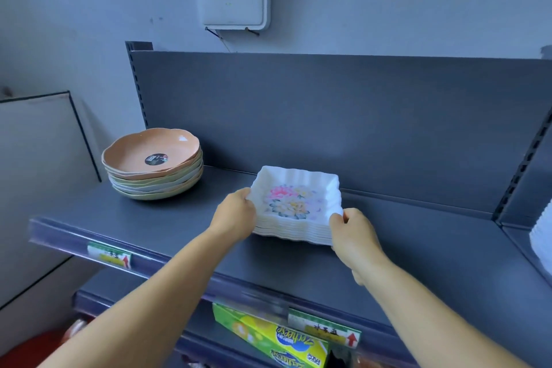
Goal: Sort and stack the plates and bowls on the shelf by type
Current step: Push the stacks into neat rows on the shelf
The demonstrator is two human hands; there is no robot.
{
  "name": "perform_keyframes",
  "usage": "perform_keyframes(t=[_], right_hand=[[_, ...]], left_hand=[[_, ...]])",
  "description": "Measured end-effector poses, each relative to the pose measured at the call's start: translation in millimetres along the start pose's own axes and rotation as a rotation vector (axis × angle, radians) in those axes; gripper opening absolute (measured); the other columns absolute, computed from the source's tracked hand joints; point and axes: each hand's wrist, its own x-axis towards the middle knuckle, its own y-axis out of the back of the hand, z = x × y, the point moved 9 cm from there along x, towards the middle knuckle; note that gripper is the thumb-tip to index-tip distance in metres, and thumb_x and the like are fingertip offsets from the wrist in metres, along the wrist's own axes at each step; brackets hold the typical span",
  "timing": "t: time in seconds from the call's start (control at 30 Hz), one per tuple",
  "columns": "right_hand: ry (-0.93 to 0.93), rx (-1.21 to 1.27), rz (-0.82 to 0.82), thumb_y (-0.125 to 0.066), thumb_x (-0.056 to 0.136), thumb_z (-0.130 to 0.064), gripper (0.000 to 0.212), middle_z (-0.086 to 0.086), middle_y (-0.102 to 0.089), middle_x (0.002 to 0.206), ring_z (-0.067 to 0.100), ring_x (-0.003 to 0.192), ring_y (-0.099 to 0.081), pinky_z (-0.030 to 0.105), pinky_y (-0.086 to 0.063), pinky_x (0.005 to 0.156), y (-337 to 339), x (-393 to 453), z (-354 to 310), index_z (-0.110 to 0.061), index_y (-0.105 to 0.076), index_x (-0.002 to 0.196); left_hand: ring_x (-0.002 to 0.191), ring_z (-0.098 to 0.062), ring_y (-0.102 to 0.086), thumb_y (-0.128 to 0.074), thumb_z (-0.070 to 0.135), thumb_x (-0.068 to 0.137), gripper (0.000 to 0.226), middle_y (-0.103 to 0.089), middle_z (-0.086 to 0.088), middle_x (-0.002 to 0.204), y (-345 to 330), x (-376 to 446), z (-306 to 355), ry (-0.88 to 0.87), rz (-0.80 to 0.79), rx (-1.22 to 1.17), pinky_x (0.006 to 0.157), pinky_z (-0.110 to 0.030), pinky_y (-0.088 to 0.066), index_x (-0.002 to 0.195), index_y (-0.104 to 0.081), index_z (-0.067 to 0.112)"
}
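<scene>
On the shelf [388,251], mid-way along, my left hand [236,215] and right hand [354,236] pinch the square plate stack [295,203] by opposite edges; uneven lifting could spill it.

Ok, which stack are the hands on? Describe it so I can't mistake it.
On the grey top shelf, right of the round pastel bowls. It is the square white plate stack with a flower print, gripped by left hand and right hand.

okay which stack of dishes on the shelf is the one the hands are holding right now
The stack of white square plates with the flower print, mid-shelf. The left hand and right hand grip its sides. The round pastel bowl stack sits untouched to the left.
</scene>
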Motion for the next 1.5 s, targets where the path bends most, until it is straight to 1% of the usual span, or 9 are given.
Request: perform_keyframes(t=[0.33, 0.5, 0.63, 0.73, 0.8, 0.93, 1.07, 1.17, 1.5], right_hand=[[0.023, 0.010, -0.044, -0.034, 0.098, -0.023, 0.029, -0.003, -0.033, 0.066, 0.015, 0.054, -0.028, 0.025, -0.021, 0.045, -73, -2, -46, -0.018, -0.033, 0.069], [0.030, -0.002, -0.046, -0.035, 0.098, -0.024, 0.030, -0.002, -0.034, 0.066, 0.015, 0.054, -0.029, 0.027, -0.022, 0.045, -95, -2, -58, -0.019, -0.031, 0.068], [0.032, -0.030, -0.053, -0.034, 0.098, -0.027, 0.024, -0.002, -0.036, 0.068, 0.015, 0.055, -0.031, 0.025, -0.022, 0.046, -105, -4, -62, -0.014, -0.037, 0.078], [0.042, -0.069, -0.065, -0.032, 0.100, -0.030, 0.024, -0.002, -0.039, 0.072, 0.014, 0.056, -0.033, 0.024, -0.023, 0.046, -108, -5, -65, -0.010, -0.042, 0.092], [0.053, -0.101, -0.072, -0.032, 0.100, -0.032, 0.026, -0.003, -0.040, 0.072, 0.013, 0.057, -0.033, 0.025, -0.024, 0.046, -107, -5, -67, -0.009, -0.042, 0.093], [0.120, -0.272, -0.104, -0.030, 0.100, -0.034, 0.029, -0.002, -0.041, 0.075, 0.013, 0.057, -0.034, 0.027, -0.026, 0.048, -102, -6, -70, -0.014, -0.037, 0.080], [0.256, -0.531, -0.127, -0.030, 0.099, -0.035, 0.026, 0.004, -0.054, 0.116, 0.021, 0.092, -0.052, 0.032, -0.043, 0.071, -92, -14, -74, -0.017, -0.049, 0.099], [0.337, -0.694, -0.129, -0.033, 0.101, -0.035, 0.042, 0.003, -0.041, 0.145, 0.025, 0.134, -0.036, 0.036, -0.035, 0.103, -72, -25, -70, -0.010, -0.042, 0.134], [0.332, -0.891, -0.041, -0.034, 0.101, -0.041, 0.051, -0.002, -0.032, 0.154, 0.019, 0.144, -0.024, 0.033, -0.018, 0.117, 52, -48, -8, -0.017, -0.033, 0.146]], left_hand=[[0.089, -0.037, -0.058, -0.027, 0.007, 0.092, 0.051, -0.061, -0.017, 0.126, 58, 35, -54, 0.094, 0.069, -0.112, 0.052, -0.023, -0.036, 0.136, -0.052, 0.015], [0.104, -0.038, -0.059, -0.029, 0.006, 0.092, 0.050, -0.062, -0.013, 0.124, 79, 42, -64, 0.115, 0.108, -0.095, 0.072, -0.031, -0.047, 0.135, -0.054, 0.016], [0.086, -0.034, -0.054, -0.030, 0.001, 0.091, 0.035, -0.066, -0.020, 0.115, 91, 41, -57, 0.043, 0.107, 0.028, 0.077, -0.039, -0.050, 0.083, -0.058, 0.022], [0.084, -0.031, -0.050, -0.032, -0.002, 0.090, 0.035, -0.065, -0.018, 0.102, 93, 43, -56, 0.020, 0.102, 0.110, 0.071, -0.032, -0.041, 0.106, -0.062, 0.003], [0.086, -0.037, -0.052, -0.033, -0.002, 0.090, 0.028, -0.063, -0.019, 0.094, 92, 44, -54, -0.010, 0.084, 0.217, 0.068, -0.030, -0.037, 0.098, -0.059, -0.002], [0.104, -0.038, -0.058, -0.035, 0.002, 0.095, 0.025, -0.063, -0.019, 0.113, 90, 32, -35, -0.102, 0.077, 0.508, 0.076, -0.036, -0.042, 0.105, -0.058, -0.001], [0.103, -0.030, -0.049, -0.036, 0.009, 0.098, 0.028, -0.058, -0.011, 0.108, 86, 12, -4, -0.258, 0.148, 0.723, 0.086, -0.031, -0.038, 0.106, -0.062, 0.003], [0.117, -0.026, -0.045, -0.035, 0.013, 0.100, 0.029, -0.057, -0.008, 0.119, 67, -4, 22, -0.372, 0.141, 0.758, 0.088, -0.028, -0.035, 0.111, -0.061, 0.006], [0.121, -0.023, -0.048, -0.040, 0.035, 0.097, 0.036, -0.058, -0.002, 0.126, -52, -77, 105, -0.614, -0.055, 0.686, 0.090, -0.031, -0.041, 0.122, -0.052, 0.012]])
